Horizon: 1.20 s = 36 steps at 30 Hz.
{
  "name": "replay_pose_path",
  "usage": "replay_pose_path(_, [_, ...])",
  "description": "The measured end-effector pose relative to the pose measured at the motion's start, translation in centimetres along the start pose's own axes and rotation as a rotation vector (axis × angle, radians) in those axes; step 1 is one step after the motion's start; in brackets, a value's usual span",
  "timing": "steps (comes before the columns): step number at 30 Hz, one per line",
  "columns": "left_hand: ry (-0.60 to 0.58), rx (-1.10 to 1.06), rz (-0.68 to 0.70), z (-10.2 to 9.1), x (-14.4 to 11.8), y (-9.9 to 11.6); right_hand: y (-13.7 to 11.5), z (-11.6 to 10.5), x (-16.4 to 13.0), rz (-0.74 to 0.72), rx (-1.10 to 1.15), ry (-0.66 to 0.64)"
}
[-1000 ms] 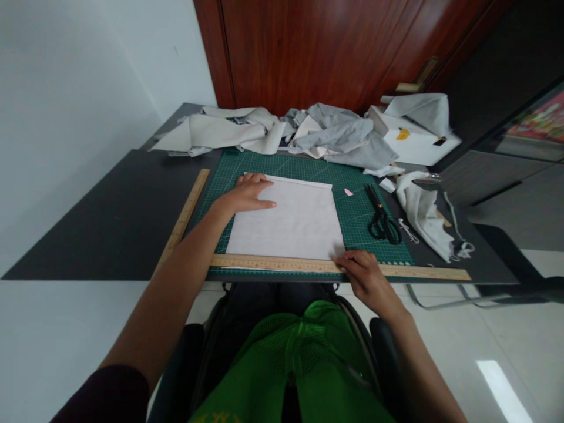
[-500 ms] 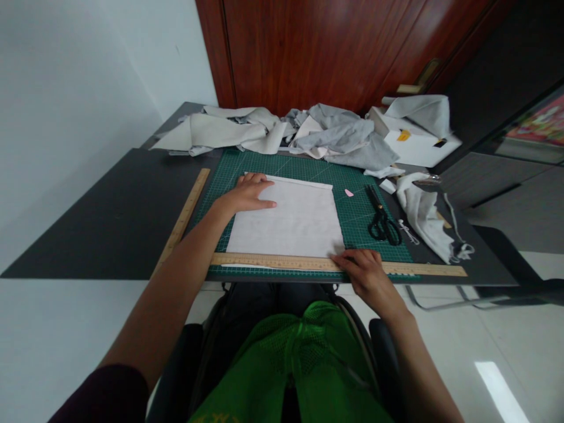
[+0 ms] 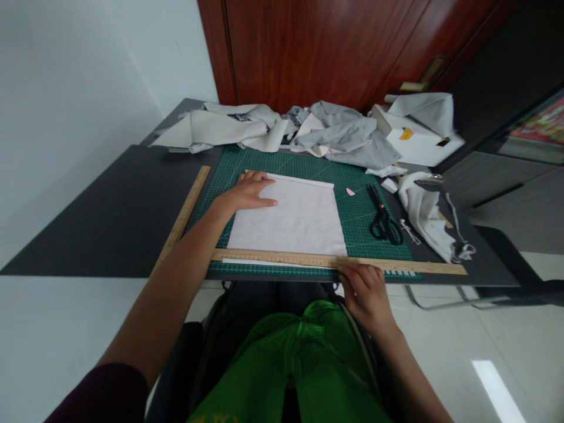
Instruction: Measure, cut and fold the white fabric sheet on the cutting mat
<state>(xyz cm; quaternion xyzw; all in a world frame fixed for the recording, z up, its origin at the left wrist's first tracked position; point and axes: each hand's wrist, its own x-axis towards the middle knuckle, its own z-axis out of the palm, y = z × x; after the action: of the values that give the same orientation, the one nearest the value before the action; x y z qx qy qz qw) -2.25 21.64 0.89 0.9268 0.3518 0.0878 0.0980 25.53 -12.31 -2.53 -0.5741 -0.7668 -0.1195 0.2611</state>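
Fingers of the left hand (image 3: 249, 192) lie spread flat on smooth rectangular white fabric (image 3: 288, 218), right hand (image 3: 363, 288) curled beside the wooden ruler (image 3: 308, 259).

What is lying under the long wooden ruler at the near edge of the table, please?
The ruler lies across the near edge of the white fabric, which rests on the green cutting mat. Whatever is directly beneath the wood is covered.
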Motion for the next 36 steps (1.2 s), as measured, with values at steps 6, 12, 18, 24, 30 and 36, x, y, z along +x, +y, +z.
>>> replay_pose_path(6, [0.002, 0.0, 0.016, 0.1, 0.0, -0.2, -0.6, -0.3, 0.7, 0.079, 0.024, -0.145])
replay_pose_path(12, [0.0, 0.005, 0.022, 0.2, 0.1, -0.4, -0.8, -0.7, 1.4, 0.107, 0.01, -0.255])
replay_pose_path(18, [0.01, -0.009, 0.029, 0.1, 0.0, -0.2, -0.7, -0.7, 1.3, 0.096, 0.019, -0.275])
replay_pose_path(24, [0.013, -0.02, 0.026, 0.0, -0.2, 0.0, -0.7, -1.1, 1.2, 0.092, 0.028, -0.261])
replay_pose_path(30, [0.021, -0.012, 0.021, 0.0, 0.0, 0.0, -2.4, -0.7, 2.5, 0.059, -0.063, -0.127])
replay_pose_path(36, [0.012, -0.001, 0.012, -0.1, -0.1, 0.0, -6.4, 2.7, 4.0, 0.028, -0.033, -0.201])
